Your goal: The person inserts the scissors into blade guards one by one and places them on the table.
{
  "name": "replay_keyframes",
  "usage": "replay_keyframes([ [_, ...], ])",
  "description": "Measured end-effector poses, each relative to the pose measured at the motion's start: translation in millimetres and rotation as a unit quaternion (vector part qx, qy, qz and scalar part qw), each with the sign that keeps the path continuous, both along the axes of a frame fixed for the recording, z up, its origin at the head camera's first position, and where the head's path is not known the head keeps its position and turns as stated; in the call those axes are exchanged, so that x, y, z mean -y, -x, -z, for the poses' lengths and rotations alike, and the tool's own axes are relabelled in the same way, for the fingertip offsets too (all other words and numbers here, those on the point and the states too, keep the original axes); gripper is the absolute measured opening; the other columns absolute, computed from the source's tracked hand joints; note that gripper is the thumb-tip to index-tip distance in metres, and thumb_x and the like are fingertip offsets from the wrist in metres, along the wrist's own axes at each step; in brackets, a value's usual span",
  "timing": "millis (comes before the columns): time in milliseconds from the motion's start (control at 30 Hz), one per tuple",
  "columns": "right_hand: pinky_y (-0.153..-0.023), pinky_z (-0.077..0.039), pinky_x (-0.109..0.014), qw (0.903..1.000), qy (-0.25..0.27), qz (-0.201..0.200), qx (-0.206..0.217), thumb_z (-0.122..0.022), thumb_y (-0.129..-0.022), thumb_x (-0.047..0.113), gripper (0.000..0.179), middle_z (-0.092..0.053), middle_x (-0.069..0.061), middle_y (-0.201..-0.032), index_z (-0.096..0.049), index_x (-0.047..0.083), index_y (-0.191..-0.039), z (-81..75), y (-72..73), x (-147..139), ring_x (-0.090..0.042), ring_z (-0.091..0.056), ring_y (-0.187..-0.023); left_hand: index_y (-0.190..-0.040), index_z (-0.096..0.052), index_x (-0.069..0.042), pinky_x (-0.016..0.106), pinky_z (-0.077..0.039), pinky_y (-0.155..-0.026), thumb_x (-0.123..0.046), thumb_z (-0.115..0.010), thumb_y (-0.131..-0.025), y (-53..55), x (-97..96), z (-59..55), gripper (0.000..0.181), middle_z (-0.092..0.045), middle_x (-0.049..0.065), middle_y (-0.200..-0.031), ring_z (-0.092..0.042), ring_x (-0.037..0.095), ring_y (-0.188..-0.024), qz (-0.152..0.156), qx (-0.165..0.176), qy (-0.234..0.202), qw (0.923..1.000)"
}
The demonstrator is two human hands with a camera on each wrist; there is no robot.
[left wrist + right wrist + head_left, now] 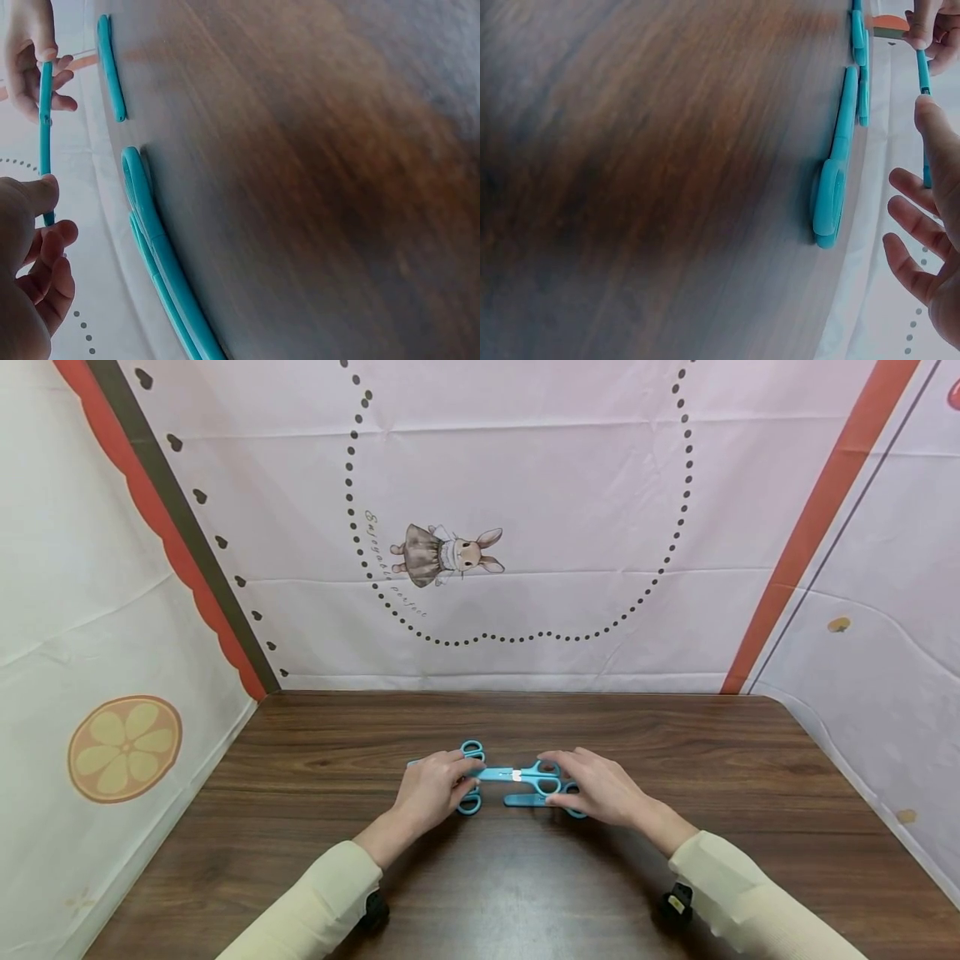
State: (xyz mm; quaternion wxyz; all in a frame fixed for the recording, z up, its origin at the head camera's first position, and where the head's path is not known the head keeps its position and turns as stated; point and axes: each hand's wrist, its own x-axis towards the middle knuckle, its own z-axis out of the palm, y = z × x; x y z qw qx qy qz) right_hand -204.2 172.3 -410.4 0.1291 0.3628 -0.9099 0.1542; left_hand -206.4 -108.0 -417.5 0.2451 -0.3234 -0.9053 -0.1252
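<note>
A pair of light blue scissors (497,774), its blades in a blue cover, is held level above the table between two hands. My left hand (431,785) pinches the covered blade end between thumb and fingers. At the handle loops, my right hand (600,785) holds the same scissors with its thumb and index finger, while the other fingers spread loosely in the right wrist view. Below it on the table lies another pair of blue scissors (844,127). More blue scissors (169,262) lie under my left hand, their blades largely hidden by it in the head view.
The dark wood table (645,902) ends at a printed cloth backdrop (585,568) behind the hands. Similar cloth walls stand along the left and right sides. A black wrist device (677,903) sits at each sleeve's cuff.
</note>
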Motion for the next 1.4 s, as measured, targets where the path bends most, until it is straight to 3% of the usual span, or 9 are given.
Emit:
replay_keyframes([
  [633, -0.056, -0.041, -0.019, 1.0, -0.005, 0.0, -0.001, -0.068, -0.079, 0.046, 0.057, -0.06, 0.009, -0.095, -0.052, 0.02, -0.128, 0.9, -2.1, 1.3, -0.005, -0.051, -0.077, -0.101, -0.07, -0.023, 0.015, -0.031, -0.046, -0.022, -0.073, -0.079, -1.0, -1.0, 0.0, 0.021, -0.058, -0.01, -0.076, -0.042, 0.002, -0.056, 0.011, 0.003, -0.005, 0.9999],
  [967, -0.056, -0.042, -0.02, 0.9998, 0.001, -0.014, -0.015, -0.068, -0.08, 0.044, 0.057, -0.06, 0.008, -0.092, -0.052, 0.017, -0.127, 1.2, -1.5, 3.9, -0.007, -0.053, -0.076, -0.1, -0.068, -0.026, 0.016, -0.034, -0.045, -0.025, -0.073, -0.078, -0.5, -3.6, 4.7, 0.022, -0.065, -0.011, -0.087, -0.056, 0.004, -0.061, 0.012, -0.02, -0.003, 0.9997],
  [1233, -0.057, -0.042, -0.02, 0.9995, 0.003, -0.019, -0.025, -0.069, -0.079, 0.043, 0.057, -0.061, 0.008, -0.096, -0.052, 0.016, -0.127, 2.3, -0.8, 3.8, -0.006, -0.052, -0.075, -0.1, -0.069, -0.026, 0.016, -0.033, -0.045, -0.024, -0.074, -0.078, 0.4, -4.0, 4.4, 0.022, -0.065, -0.011, -0.088, -0.053, 0.002, -0.059, 0.011, -0.009, -0.004, 0.9999],
  [1400, -0.057, -0.042, -0.02, 0.9997, 0.002, -0.016, -0.02, -0.067, -0.08, 0.045, 0.058, -0.061, 0.008, -0.098, -0.051, 0.018, -0.128, 2.1, -1.2, 4.6, -0.006, -0.053, -0.076, -0.101, -0.069, -0.026, 0.016, -0.034, -0.046, -0.024, -0.073, -0.078, -0.3, -3.4, 3.0, 0.023, -0.066, -0.01, -0.091, -0.057, 0.004, -0.063, 0.009, -0.002, 0.005, 0.9999],
])
